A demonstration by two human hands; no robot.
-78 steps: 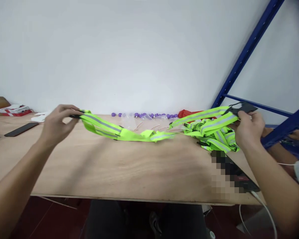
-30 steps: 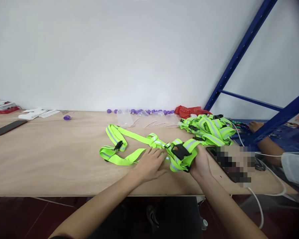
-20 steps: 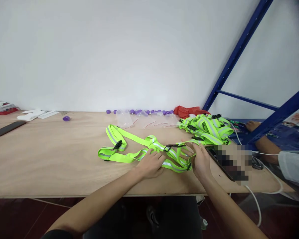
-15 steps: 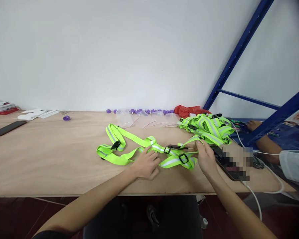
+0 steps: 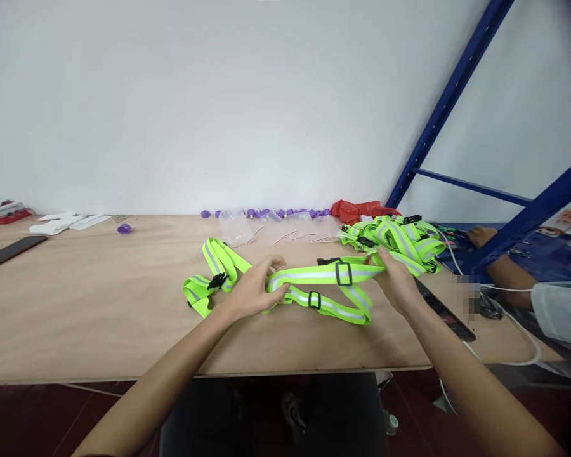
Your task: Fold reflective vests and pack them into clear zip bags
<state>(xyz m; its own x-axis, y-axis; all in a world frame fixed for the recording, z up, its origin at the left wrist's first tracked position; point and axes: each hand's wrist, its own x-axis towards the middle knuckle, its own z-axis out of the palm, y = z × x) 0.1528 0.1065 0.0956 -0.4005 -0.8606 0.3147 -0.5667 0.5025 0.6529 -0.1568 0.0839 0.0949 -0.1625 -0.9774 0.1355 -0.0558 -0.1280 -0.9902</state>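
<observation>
A neon-yellow reflective strap harness with a silver stripe lies across the table's middle, one length of it stretched between my two hands. My left hand grips that length at its left end, thumb in front and fingers behind. At the other end my right hand pinches the strap; some of its fingers are hidden. A black slider buckle sits on the held length near my right hand. Below hangs a looser loop with a second slider. To the left, a black clip rests on the loose part.
More neon straps are heaped at the back right beside a red bag. Clear plastic bags and several purple rings lie along the wall. A phone is by my right wrist. A co-worker's arm shows beyond the blue frame.
My left hand has moved left and up and now holds the strap. The length between my hands has been lifted and straightened. The right hand has risen slightly.
</observation>
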